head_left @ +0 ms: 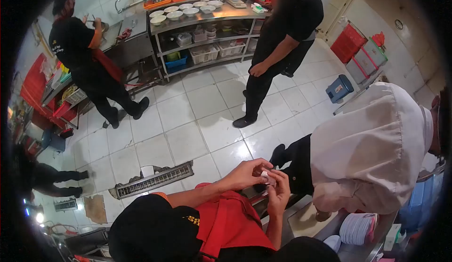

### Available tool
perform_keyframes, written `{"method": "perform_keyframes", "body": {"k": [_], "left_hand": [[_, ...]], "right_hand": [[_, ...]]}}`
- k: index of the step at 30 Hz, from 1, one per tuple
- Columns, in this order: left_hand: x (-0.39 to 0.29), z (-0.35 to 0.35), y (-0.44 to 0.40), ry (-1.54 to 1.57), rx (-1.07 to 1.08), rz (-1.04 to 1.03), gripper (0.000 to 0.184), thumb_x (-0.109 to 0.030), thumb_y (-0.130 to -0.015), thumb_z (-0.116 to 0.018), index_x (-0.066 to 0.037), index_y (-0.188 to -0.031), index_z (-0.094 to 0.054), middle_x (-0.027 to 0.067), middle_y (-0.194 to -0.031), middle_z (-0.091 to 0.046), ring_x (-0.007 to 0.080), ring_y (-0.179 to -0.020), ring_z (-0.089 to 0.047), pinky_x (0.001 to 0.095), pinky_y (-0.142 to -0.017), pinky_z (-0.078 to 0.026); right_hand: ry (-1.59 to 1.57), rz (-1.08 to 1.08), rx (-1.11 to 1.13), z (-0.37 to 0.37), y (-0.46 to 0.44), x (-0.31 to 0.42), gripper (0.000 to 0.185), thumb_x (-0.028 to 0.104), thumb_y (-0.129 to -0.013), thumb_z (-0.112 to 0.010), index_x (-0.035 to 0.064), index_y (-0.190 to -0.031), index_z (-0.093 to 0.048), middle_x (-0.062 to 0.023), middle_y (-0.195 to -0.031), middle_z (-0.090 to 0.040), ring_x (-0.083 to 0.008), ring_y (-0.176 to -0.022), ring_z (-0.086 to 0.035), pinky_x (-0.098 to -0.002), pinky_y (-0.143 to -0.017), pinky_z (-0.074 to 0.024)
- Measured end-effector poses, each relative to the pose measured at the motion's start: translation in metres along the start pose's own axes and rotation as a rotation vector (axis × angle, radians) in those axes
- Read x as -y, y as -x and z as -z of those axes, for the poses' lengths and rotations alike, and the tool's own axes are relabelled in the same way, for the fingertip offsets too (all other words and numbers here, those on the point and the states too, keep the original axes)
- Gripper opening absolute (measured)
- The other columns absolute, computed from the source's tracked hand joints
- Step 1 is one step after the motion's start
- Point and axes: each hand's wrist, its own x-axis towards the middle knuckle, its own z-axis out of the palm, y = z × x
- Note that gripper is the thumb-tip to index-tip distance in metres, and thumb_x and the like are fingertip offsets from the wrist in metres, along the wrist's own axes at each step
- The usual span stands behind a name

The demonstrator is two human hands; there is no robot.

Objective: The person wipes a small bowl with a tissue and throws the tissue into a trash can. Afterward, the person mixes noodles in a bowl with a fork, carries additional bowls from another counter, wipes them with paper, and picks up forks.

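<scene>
My left hand (242,174) and my right hand (279,186) meet in front of the red apron (230,224) on my body. Their fingertips are pinched together around a small whitish piece (265,173), too small to name. The fingers of both hands are closed and partly hide it.
A steel counter (226,13) at the back bears several white bowls (190,11). Co-workers stand at the left, the back and close at my right, one in a white shirt (362,144). A floor drain grate (154,181) and stacked plates (358,229) are nearby.
</scene>
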Motion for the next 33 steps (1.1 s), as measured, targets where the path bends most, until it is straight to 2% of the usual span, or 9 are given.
{"method": "perform_keyframes", "body": {"k": [3, 5, 7, 9, 12, 17, 23, 27, 33], "left_hand": [[0.002, -0.003, 0.002, 0.037, 0.034, -0.002, 0.040, -0.011, -0.084, -0.074, -0.003, -0.119, -0.057, 0.0063, -0.103, -0.068, 0.0132, -0.095, -0.063, 0.0288, -0.085, -0.050], [0.004, -0.007, 0.005, 0.110, 0.081, -0.005, 0.039, -0.011, -0.084, -0.074, -0.003, -0.119, -0.058, 0.0057, -0.102, -0.068, 0.0125, -0.095, -0.063, 0.0284, -0.085, -0.050], [0.003, -0.012, 0.008, 0.115, 0.135, -0.031, 0.038, -0.007, -0.083, -0.075, -0.003, -0.118, -0.059, 0.0049, -0.102, -0.065, 0.0138, -0.098, -0.062, 0.0287, -0.089, -0.049], [0.013, -0.015, 0.005, 0.226, 0.184, -0.002, 0.039, -0.005, -0.082, -0.075, -0.003, -0.117, -0.060, 0.0075, -0.110, -0.064, 0.0145, -0.106, -0.059, 0.0323, -0.095, -0.048], [0.011, -0.015, 0.003, 0.181, 0.191, -0.068, 0.037, -0.006, -0.082, -0.075, -0.002, -0.116, -0.061, 0.0070, -0.112, -0.063, 0.0152, -0.108, -0.058, 0.0326, -0.097, -0.047], [-0.008, -0.013, 0.004, -0.110, 0.103, -0.145, 0.032, -0.013, -0.084, -0.074, -0.005, -0.114, -0.065, 0.0068, -0.108, -0.067, 0.0147, -0.104, -0.060, 0.0321, -0.094, -0.047], [-0.006, -0.013, -0.003, -0.282, -0.010, -0.088, 0.027, -0.017, -0.086, -0.072, -0.006, -0.110, -0.066, 0.0091, -0.103, -0.069, 0.0159, -0.098, -0.063, 0.0325, -0.090, -0.049], [-0.001, -0.002, -0.013, -0.305, -0.065, -0.039, 0.028, -0.019, -0.086, -0.072, -0.005, -0.109, -0.065, 0.0078, -0.103, -0.068, 0.0151, -0.099, -0.062, 0.0317, -0.090, -0.049], [0.013, 0.014, -0.037, 0.024, -0.242, 0.002, 0.028, -0.015, -0.090, -0.070, 0.000, -0.112, -0.061, 0.0061, -0.104, -0.066, 0.0127, -0.100, -0.061, 0.0282, -0.088, -0.049]], "right_hand": [[0.011, -0.143, -0.020, 0.019, 0.008, -0.010, 0.020, -0.002, -0.081, -0.060, -0.0005, -0.099, -0.066, -0.0069, -0.106, -0.058, -0.0156, -0.099, -0.057, -0.0264, -0.087, -0.0442], [-0.063, -0.121, -0.020, 0.022, 0.011, -0.006, 0.018, -0.004, -0.081, -0.060, 0.0004, -0.097, -0.066, -0.0066, -0.105, -0.058, -0.0138, -0.097, -0.057, -0.0252, -0.083, -0.0438], [-0.190, -0.155, 0.025, 0.033, 0.017, -0.018, 0.016, -0.006, -0.079, -0.059, -0.0018, -0.094, -0.066, -0.0090, -0.107, -0.058, -0.0170, -0.098, -0.058, -0.0296, -0.087, -0.0464], [-0.266, -0.101, 0.015, 0.033, 0.018, -0.026, 0.017, -0.007, -0.077, -0.059, -0.0018, -0.091, -0.065, -0.0081, -0.105, -0.057, -0.0158, -0.096, -0.056, -0.0294, -0.086, -0.0455], [-0.362, -0.178, -0.012, 0.026, 0.013, -0.018, 0.020, -0.011, -0.072, -0.057, -0.0008, -0.088, -0.063, -0.0071, -0.103, -0.052, -0.0162, -0.097, -0.054, -0.0283, -0.089, -0.0429], [-0.482, -0.146, -0.092, 0.015, 0.004, -0.020, 0.019, -0.012, -0.073, -0.060, 0.0001, -0.088, -0.059, -0.0080, -0.106, -0.051, -0.0167, -0.099, -0.054, -0.0289, -0.090, -0.0431], [-0.456, -0.324, -0.169, 0.013, -0.005, -0.021, 0.020, -0.007, -0.078, -0.064, 0.0013, -0.095, -0.059, -0.0078, -0.111, -0.053, -0.0166, -0.101, -0.056, -0.0303, -0.091, -0.0434], [-0.479, -0.310, -0.121, 0.013, -0.013, -0.043, 0.022, -0.003, -0.080, -0.067, 0.0008, -0.100, -0.059, -0.0088, -0.112, -0.054, -0.0182, -0.104, -0.057, -0.0321, -0.094, -0.0444], [-0.497, -0.192, -0.088, 0.000, -0.041, -0.014, 0.028, 0.000, -0.078, -0.070, -0.0001, -0.104, -0.061, -0.0112, -0.115, -0.053, -0.0217, -0.112, -0.055, -0.0364, -0.102, -0.0422]]}}
